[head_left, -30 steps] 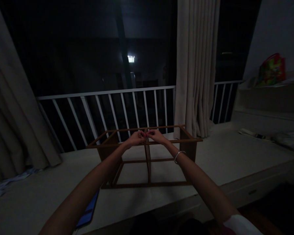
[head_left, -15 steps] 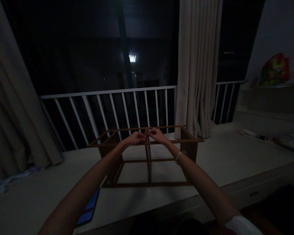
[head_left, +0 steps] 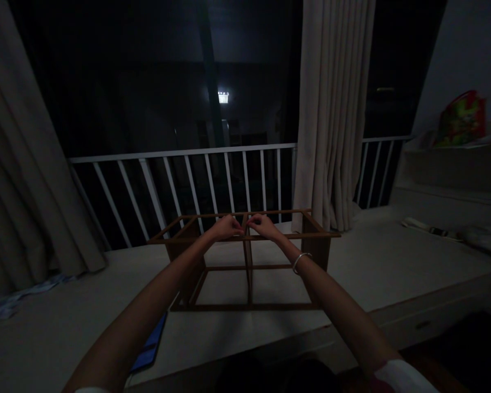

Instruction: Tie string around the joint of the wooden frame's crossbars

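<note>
A brown wooden shelf frame [head_left: 286,307] stands on a pale ledge, with a divider [head_left: 249,273] through its middle. My left hand [head_left: 228,226] is at the top of the divider, on its left side, fingers bent together in a pinch. On the right side of the same spot, my right hand [head_left: 262,225] is closed likewise, thumb and fingertips together. Only a small gap separates the two sets of fingertips. Whatever sits between the fingers is too small and dark to make out. A bracelet circles my right wrist.
Behind the frame runs a white railing [head_left: 196,152] before a dark window. Beige curtains [head_left: 331,120] hang on both sides. A tablet-like device [head_left: 149,346] lies by my left forearm. A red and green bag [head_left: 462,121] rests at far right, above a strap [head_left: 427,227] on the ledge.
My left hand has lifted slightly and its wrist is more arched. The right hand stays nearly in place at the divider. The view has shifted a little.
</note>
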Demonstrator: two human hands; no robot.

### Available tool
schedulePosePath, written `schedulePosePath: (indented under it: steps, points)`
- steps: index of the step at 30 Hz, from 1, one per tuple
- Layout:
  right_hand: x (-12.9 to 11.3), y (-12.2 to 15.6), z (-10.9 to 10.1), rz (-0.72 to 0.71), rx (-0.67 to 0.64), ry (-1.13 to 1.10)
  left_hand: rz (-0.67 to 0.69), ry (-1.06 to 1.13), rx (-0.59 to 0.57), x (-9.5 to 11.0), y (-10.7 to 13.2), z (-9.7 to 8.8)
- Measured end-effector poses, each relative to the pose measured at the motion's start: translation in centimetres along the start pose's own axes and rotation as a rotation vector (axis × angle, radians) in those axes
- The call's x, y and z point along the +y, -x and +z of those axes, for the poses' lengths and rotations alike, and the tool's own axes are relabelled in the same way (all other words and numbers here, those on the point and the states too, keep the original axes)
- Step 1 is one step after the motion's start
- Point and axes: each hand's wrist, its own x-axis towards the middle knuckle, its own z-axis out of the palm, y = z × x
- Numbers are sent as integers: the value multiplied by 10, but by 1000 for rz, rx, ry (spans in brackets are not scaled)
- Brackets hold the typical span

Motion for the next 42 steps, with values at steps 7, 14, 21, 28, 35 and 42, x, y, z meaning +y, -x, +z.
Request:
schedulePosePath:
  steps: [7, 14, 21, 28, 35, 42]
  points:
    - [-7, 2, -2, 0, -91, -80, -13, 82, -1, 2, -1, 0]
    - [-16, 2, -5, 61, -385, -291, -378, 121, -82, 12, -6, 3]
    - [-18, 4, -7, 100, -475, -378, -433, 188, -46, 10, -5, 5]
    - [-17, 4, -3, 83, -466, -361, -376, 345, 36, 5, 3, 9]
    - [-20, 5, -4, 69, -430, -265, -217, 499, 87, 3, 11, 8]
    - [-20, 4, -6, 72, -451, -254, 6, 405, 72, -10, 21, 15]
